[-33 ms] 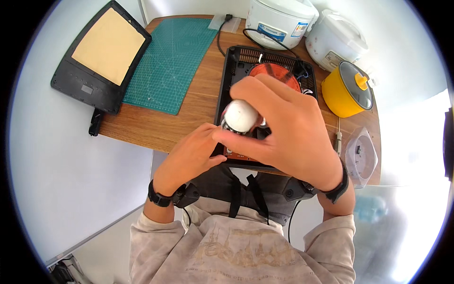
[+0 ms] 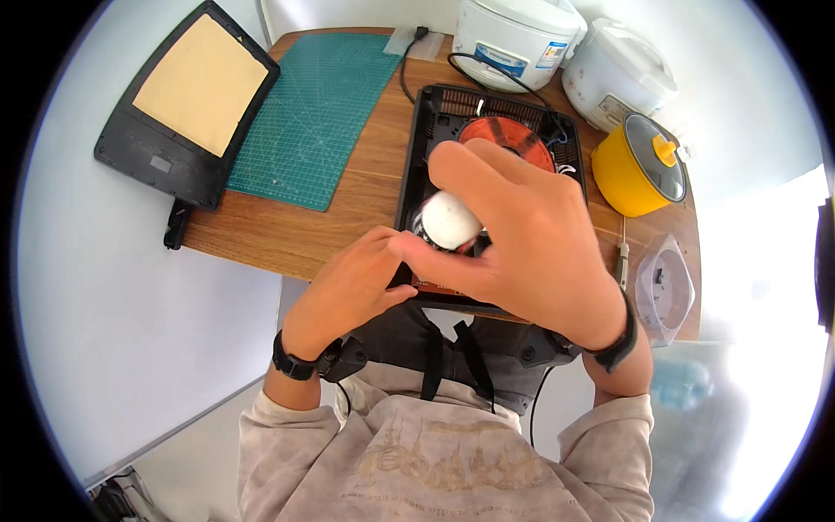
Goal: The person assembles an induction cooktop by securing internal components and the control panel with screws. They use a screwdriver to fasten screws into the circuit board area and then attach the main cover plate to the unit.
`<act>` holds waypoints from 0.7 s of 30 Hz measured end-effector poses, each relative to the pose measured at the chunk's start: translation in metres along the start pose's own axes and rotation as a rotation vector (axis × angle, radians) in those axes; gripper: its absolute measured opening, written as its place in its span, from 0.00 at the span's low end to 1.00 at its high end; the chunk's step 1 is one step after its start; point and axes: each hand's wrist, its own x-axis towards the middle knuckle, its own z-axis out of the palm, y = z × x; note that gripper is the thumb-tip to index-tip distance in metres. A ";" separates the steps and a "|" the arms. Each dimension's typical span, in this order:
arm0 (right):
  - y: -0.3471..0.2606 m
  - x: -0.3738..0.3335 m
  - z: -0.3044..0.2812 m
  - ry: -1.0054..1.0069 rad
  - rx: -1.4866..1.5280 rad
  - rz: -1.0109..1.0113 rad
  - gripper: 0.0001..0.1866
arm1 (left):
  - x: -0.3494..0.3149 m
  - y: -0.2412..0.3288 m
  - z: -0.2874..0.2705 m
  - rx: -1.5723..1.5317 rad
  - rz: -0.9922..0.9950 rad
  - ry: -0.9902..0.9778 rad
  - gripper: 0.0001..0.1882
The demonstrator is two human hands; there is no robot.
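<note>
My right hand [image 2: 539, 230] is closed around a white-capped handle [image 2: 450, 220], seen end-on, with dark and reddish sides below the cap. It is held over the near part of an opened black appliance casing [image 2: 403, 196], probably an induction cooker. Inside the casing, a round copper-red coil [image 2: 504, 132] shows beyond my knuckles. My left hand [image 2: 348, 278] rests at the casing's near left edge, its thumb apart from its stretched fingers. Those fingertips meet my right thumb and are partly hidden. Whatever lies beneath the handle is out of sight.
A black cover panel [image 2: 152, 163] with a beige sheet overlaps a green cutting mat [image 2: 300, 113] on the left. Two white rice cookers [image 2: 513, 43] stand behind. To the right are a yellow pot [image 2: 622, 170] and a clear plastic tray [image 2: 665, 291] holding a small dark piece.
The white cap has shifted slightly right and toward me, and my right fingers have turned a little with it. My left hand stays in place.
</note>
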 end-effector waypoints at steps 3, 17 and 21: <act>-0.001 0.002 0.004 -0.022 -0.097 0.059 0.19 | 0.000 0.001 0.001 -0.029 -0.007 0.019 0.26; 0.003 -0.005 0.003 0.047 0.113 -0.073 0.18 | 0.000 -0.006 0.004 -0.002 0.118 0.029 0.29; 0.003 -0.007 -0.008 0.090 0.156 -0.032 0.19 | 0.002 0.000 0.003 -0.011 0.019 0.020 0.26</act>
